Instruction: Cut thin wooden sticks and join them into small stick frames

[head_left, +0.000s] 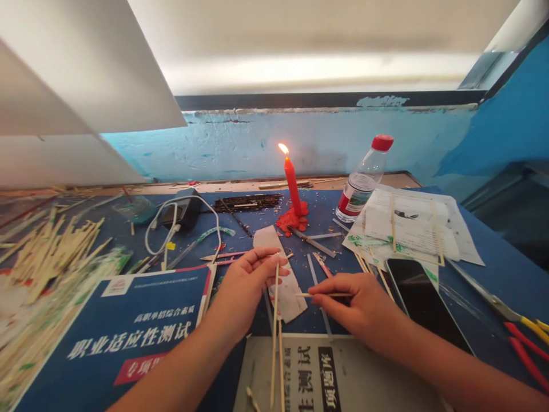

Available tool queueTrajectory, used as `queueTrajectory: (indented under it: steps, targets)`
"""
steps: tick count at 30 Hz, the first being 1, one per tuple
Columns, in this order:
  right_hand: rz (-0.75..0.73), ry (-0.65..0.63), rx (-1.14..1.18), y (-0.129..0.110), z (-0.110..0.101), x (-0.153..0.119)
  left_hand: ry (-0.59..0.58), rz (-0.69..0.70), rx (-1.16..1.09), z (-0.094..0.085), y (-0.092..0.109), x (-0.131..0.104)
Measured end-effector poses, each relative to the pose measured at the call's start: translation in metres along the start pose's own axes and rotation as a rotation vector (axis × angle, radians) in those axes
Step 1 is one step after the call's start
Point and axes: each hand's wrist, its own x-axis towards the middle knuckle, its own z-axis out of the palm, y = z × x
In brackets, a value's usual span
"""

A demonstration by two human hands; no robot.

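Note:
My left hand (244, 294) is closed, thumb and fingertips pinching the upper end of a thin bamboo stick (274, 343) that slants down toward me. A second thin stick (281, 366) runs beside it; whether the hand grips that one too, I cannot tell. My right hand (362, 306) pinches a short bamboo stick (302, 294), its tip pointing left toward the left hand. Under the hands lie a piece of white paper (295, 292) and a grey book cover (369, 372). Beyond them a lit red candle (292, 186) stands in a mound of red wax (283, 223).
A water bottle (360, 186) leans behind papers (463, 229) at right, near a phone (429, 297) and scissors (493, 300). Left are a blue book (107, 332), piled sticks (55, 246), a white cable (218, 223) and a black adapter (184, 209). Dark sticks (249, 203) lie behind.

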Motion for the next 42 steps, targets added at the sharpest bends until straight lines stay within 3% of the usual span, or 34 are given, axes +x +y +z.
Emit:
queueTrajectory:
  steps: [4, 7, 11, 16, 21, 26, 31, 35, 39, 42]
  targets:
    - [-0.252, -0.026, -0.299, 0.005, 0.007, 0.001, 0.032, -0.036, 0.007, -0.005, -0.005, 0.015]
    - [-0.354, -0.046, -0.408, 0.004, 0.006, 0.000, 0.023, -0.036, 0.039, -0.002, -0.006, 0.015]
    - [-0.361, -0.139, -0.418, 0.004, 0.005, -0.001, -0.007, -0.032, 0.104, 0.001, -0.007, 0.015]
    - [-0.411, -0.107, -0.461, 0.005, 0.006, -0.003, -0.041, -0.027, 0.191, 0.002, -0.008, 0.015]
    - [-0.424, -0.214, -0.452, 0.003, 0.004, -0.003, -0.071, -0.009, 0.244, 0.004, -0.008, 0.017]
    - [-0.414, -0.087, -0.505, 0.003, 0.003, -0.001, -0.091, 0.009, 0.261, 0.002, -0.012, 0.020]
    - [-0.413, -0.251, -0.454, -0.001, -0.001, -0.002, -0.088, 0.035, 0.260, 0.002, -0.014, 0.020]
    - [-0.419, -0.155, -0.493, -0.001, -0.001, -0.001, -0.093, 0.043, 0.265, 0.002, -0.014, 0.020]
    - [-0.438, -0.248, -0.454, -0.002, 0.000, -0.001, -0.091, 0.046, 0.279, 0.001, -0.015, 0.020]
    - [-0.437, -0.185, -0.486, -0.001, 0.002, -0.001, -0.095, 0.047, 0.286, 0.001, -0.015, 0.020]
